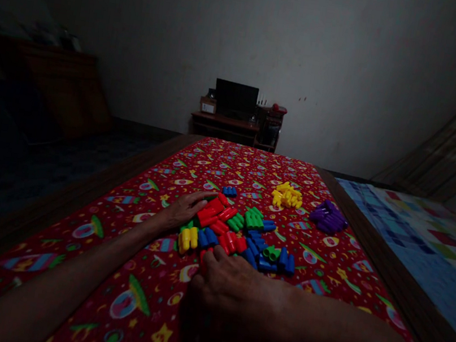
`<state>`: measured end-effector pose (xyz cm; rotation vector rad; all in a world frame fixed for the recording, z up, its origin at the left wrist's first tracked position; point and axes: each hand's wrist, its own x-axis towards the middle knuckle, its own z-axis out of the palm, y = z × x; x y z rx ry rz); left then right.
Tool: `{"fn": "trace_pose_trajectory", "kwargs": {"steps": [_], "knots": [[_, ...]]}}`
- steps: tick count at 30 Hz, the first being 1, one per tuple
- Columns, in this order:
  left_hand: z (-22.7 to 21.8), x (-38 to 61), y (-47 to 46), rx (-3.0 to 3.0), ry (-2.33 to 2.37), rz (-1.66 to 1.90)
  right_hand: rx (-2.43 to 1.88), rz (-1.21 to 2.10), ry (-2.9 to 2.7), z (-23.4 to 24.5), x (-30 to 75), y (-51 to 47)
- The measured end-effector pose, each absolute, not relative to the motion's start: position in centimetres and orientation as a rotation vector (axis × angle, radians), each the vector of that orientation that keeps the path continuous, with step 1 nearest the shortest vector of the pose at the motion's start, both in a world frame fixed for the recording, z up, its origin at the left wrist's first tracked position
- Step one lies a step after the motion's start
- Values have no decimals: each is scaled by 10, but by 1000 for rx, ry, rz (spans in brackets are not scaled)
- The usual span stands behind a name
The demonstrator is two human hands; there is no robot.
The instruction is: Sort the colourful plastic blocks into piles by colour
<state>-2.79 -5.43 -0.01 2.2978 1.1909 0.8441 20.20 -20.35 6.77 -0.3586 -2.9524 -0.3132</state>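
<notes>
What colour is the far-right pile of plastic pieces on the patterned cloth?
The far-right pile is purple, best seen in the head view.

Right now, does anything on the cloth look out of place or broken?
Possibly the yellow pieces at the left edge of the mixed pile: they lie apart from the yellow heap farther back on the right. No damage shows, but it's dim.

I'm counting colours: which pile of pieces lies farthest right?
The purple pile: it lies right of the yellow pile and the mixed-colour pile.
</notes>
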Motion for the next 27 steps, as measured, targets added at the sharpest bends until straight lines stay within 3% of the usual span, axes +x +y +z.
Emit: {"fn": "trace_pose_trajectory", "kwargs": {"steps": [6,13,19,27], "knots": [[0,-29,-55,2296,1193,848,-494,57,-2888,77,199,-173],[0,-29,-54,2297,1196,824,-1163,234,-2479,109,256,-92],[-1,-31,-53,2313,1209,826,-1729,346,-2389,92,330,-38],[-1,-31,-52,2309,1207,838,-1834,-82,-2279,64,355,-22]]}}
